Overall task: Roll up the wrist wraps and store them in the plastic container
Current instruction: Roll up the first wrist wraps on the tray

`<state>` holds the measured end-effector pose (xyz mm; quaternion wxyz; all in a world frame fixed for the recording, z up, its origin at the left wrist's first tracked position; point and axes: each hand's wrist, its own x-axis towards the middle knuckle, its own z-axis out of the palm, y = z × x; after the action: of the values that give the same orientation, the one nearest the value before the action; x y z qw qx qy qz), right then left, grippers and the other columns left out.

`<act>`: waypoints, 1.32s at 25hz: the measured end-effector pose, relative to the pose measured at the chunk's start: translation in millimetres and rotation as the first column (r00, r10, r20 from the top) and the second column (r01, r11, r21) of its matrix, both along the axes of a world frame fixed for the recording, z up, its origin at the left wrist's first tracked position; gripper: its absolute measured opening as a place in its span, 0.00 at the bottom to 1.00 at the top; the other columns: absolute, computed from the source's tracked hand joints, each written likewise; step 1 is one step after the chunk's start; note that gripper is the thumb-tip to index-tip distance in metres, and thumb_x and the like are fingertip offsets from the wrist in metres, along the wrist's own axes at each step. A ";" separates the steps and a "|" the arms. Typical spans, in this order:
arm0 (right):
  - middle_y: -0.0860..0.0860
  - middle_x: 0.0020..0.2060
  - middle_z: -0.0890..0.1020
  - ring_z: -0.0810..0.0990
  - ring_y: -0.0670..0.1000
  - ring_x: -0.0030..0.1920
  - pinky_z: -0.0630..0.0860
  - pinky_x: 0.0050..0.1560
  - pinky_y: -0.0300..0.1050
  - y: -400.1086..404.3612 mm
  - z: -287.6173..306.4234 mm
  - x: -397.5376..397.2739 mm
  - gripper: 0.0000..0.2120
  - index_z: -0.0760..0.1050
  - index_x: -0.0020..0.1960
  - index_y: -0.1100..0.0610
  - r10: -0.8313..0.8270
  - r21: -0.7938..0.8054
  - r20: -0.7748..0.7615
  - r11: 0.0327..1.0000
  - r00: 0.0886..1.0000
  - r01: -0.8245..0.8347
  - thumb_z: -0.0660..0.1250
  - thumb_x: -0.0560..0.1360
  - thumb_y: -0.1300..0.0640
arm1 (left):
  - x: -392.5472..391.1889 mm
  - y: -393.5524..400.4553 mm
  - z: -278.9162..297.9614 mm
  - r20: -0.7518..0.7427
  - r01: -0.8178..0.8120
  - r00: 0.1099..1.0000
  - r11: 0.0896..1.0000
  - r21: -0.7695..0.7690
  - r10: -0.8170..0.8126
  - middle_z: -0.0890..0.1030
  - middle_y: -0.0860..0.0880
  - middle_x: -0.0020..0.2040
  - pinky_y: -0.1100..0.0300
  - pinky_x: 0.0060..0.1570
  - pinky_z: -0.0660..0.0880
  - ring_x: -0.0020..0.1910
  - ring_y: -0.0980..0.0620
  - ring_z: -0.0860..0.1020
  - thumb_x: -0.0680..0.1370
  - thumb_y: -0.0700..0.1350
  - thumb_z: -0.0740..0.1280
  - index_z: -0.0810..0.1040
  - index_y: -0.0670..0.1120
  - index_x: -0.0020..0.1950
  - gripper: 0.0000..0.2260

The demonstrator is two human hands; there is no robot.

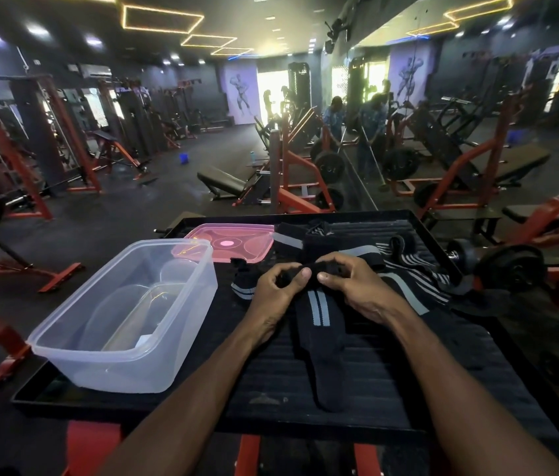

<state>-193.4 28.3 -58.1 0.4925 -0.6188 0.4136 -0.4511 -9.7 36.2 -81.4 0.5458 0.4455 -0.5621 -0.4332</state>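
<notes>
1. Both hands are up at the middle of the black ribbed desk (357, 383), working the far end of a black wrist wrap (321, 324) with two grey stripes.
2. The left hand (276, 293) has its fingers curled over the wrap's rolled end, thumb pressing on the front — clamped on the fabric.
3. The right hand (357, 286) mirrors it from the other side, fingers curled around the same rolled end, thumb tip just beside the left thumb.
4. The rest of that wrap trails flat toward the camera, its rounded tail lying on the desk between the forearms.
5. More wrist wraps sit in a loose pile (405, 266) on the far right of the desk — black with grey stripes, unrolled and overlapping.
6. One small striped piece (242, 286) peeks out just left of the left hand.
7. The clear plastic container (127, 321) stands open on the left part of the desk, no wraps inside it.
8. Its pink lid (237, 240) lies flat behind the container, toward the desk's far edge.
9. Beyond the desk: gym floor, red-framed benches and racks, weight plates, and a mirror wall on the right.
</notes>
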 end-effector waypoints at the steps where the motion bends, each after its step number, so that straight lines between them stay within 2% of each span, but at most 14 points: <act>1: 0.59 0.51 0.84 0.83 0.57 0.54 0.81 0.52 0.43 1.1 0.4 0.0 0.11 0.80 0.57 0.59 0.004 -0.022 -0.024 1.000 1.000 -0.005 0.71 0.75 0.66 | -0.6 -0.3 -0.1 0.005 -0.011 1.000 1.000 0.009 0.011 0.86 0.51 0.51 0.60 0.56 0.76 0.54 0.56 0.83 0.74 0.52 0.75 0.84 0.48 0.53 0.12; 3: 0.55 0.48 0.83 0.81 0.53 0.49 0.77 0.41 0.38 2.9 1.9 1.1 0.12 0.80 0.57 0.58 0.031 -0.005 -0.018 1.000 0.999 -0.031 0.72 0.75 0.66 | -0.3 -0.9 -0.1 0.040 -0.018 0.999 0.999 -0.027 0.019 0.86 0.51 0.51 0.59 0.56 0.77 0.53 0.55 0.83 0.74 0.49 0.75 0.85 0.47 0.54 0.11; 4: 0.54 0.47 0.82 0.80 0.52 0.47 0.75 0.38 0.40 3.1 2.3 1.8 0.10 0.80 0.56 0.56 0.036 0.052 -0.003 0.998 0.999 -0.036 0.73 0.76 0.63 | 0.0 -0.4 0.8 0.049 -0.013 0.999 0.999 -0.049 0.015 0.86 0.51 0.51 0.59 0.57 0.78 0.54 0.54 0.83 0.74 0.47 0.75 0.85 0.46 0.54 0.10; 7: 0.51 0.48 0.85 0.82 0.51 0.46 0.80 0.44 0.51 1.7 0.8 3.6 0.11 0.81 0.55 0.53 0.042 0.234 -0.046 0.972 0.998 -0.030 0.70 0.78 0.47 | 0.8 1.0 1.2 0.078 -0.009 0.997 0.994 -0.109 0.017 0.85 0.53 0.52 0.65 0.54 0.77 0.54 0.57 0.82 0.73 0.41 0.76 0.84 0.45 0.55 0.11; 9: 0.51 0.45 0.84 0.83 0.49 0.45 0.80 0.44 0.48 0.2 -0.4 5.6 0.08 0.81 0.53 0.56 0.000 0.150 -0.058 0.989 0.998 0.009 0.69 0.79 0.52 | 0.4 0.1 1.1 0.094 -0.002 0.995 0.994 -0.112 0.013 0.85 0.54 0.52 0.67 0.52 0.77 0.53 0.60 0.82 0.73 0.39 0.76 0.83 0.46 0.56 0.13; 11: 0.51 0.44 0.84 0.82 0.45 0.45 0.79 0.46 0.41 1.4 0.5 6.0 0.04 0.82 0.51 0.57 -0.024 -0.018 -0.011 1.000 1.000 0.023 0.71 0.77 0.62 | 0.1 -0.3 -1.0 0.020 0.020 1.000 0.998 -0.064 -0.018 0.85 0.52 0.53 0.62 0.55 0.78 0.55 0.56 0.82 0.72 0.44 0.78 0.83 0.47 0.58 0.15; 13: 0.50 0.46 0.84 0.82 0.45 0.47 0.80 0.52 0.42 3.2 3.3 4.7 0.10 0.82 0.51 0.55 -0.020 -0.091 0.011 0.996 1.000 0.021 0.73 0.74 0.68 | 0.2 -1.8 -1.4 -0.046 0.017 0.999 1.000 0.010 -0.017 0.85 0.48 0.54 0.53 0.59 0.79 0.55 0.51 0.83 0.70 0.52 0.78 0.83 0.47 0.57 0.18; 16: 0.50 0.46 0.84 0.83 0.47 0.48 0.81 0.53 0.43 2.8 1.8 4.6 0.13 0.81 0.52 0.57 0.008 -0.073 0.051 0.997 0.999 -0.004 0.74 0.72 0.70 | 0.1 -1.1 0.4 -0.025 0.004 1.000 1.000 -0.013 -0.005 0.86 0.47 0.50 0.51 0.58 0.79 0.51 0.50 0.83 0.74 0.44 0.75 0.84 0.47 0.53 0.09; 20: 0.54 0.46 0.83 0.83 0.52 0.47 0.79 0.47 0.48 5.1 3.5 8.7 0.08 0.77 0.56 0.59 0.052 0.199 0.196 0.976 0.979 -0.091 0.69 0.79 0.57 | 1.6 0.9 5.0 -0.034 0.003 0.999 0.998 -0.060 -0.005 0.86 0.50 0.51 0.57 0.55 0.79 0.53 0.51 0.83 0.73 0.35 0.74 0.84 0.52 0.52 0.14; 23: 0.54 0.45 0.80 0.81 0.49 0.42 0.77 0.41 0.44 2.5 2.6 7.0 0.05 0.77 0.56 0.59 0.022 0.125 0.119 0.991 0.993 -0.037 0.66 0.81 0.59 | 1.2 -1.2 3.0 -0.080 0.042 0.996 0.998 -0.055 -0.046 0.85 0.49 0.54 0.52 0.59 0.78 0.57 0.48 0.82 0.73 0.42 0.75 0.84 0.50 0.55 0.11; 25: 0.58 0.46 0.78 0.78 0.54 0.40 0.75 0.36 0.46 1.3 1.0 6.7 0.07 0.75 0.58 0.63 0.042 0.057 0.152 0.997 0.987 -0.051 0.66 0.80 0.65 | -0.6 -1.3 2.9 -0.157 0.068 0.985 0.998 -0.007 -0.068 0.85 0.45 0.55 0.45 0.61 0.77 0.59 0.43 0.82 0.73 0.51 0.75 0.84 0.48 0.56 0.14; 28: 0.60 0.46 0.77 0.75 0.59 0.40 0.75 0.39 0.51 1.3 -0.4 6.7 0.10 0.74 0.59 0.65 0.079 -0.010 0.167 0.997 0.983 -0.079 0.66 0.78 0.71 | -3.1 -0.7 4.1 -0.209 0.062 0.977 0.993 0.104 -0.039 0.85 0.43 0.52 0.37 0.56 0.78 0.54 0.41 0.83 0.76 0.50 0.73 0.84 0.45 0.54 0.11; 31: 0.58 0.45 0.79 0.77 0.58 0.42 0.75 0.35 0.48 2.5 2.1 8.3 0.10 0.77 0.56 0.60 0.055 0.063 0.218 0.995 0.974 -0.071 0.66 0.78 0.70 | -4.7 2.2 6.9 -0.214 0.024 0.977 0.995 0.094 -0.003 0.85 0.45 0.48 0.49 0.41 0.77 0.47 0.45 0.83 0.78 0.44 0.71 0.83 0.46 0.53 0.05; 33: 0.58 0.47 0.80 0.80 0.57 0.43 0.75 0.36 0.48 2.9 4.2 9.8 0.06 0.78 0.56 0.59 0.034 0.173 0.273 0.981 0.961 -0.084 0.66 0.80 0.63 | -3.4 3.3 7.6 -0.183 0.003 0.983 0.999 0.053 0.007 0.85 0.47 0.48 0.56 0.35 0.76 0.45 0.50 0.83 0.78 0.41 0.71 0.83 0.48 0.53 0.06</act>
<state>-183.6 31.2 -53.9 0.6121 -0.5161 0.3639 -0.4760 -13.1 39.5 -73.8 0.5837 0.4185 -0.4973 -0.4866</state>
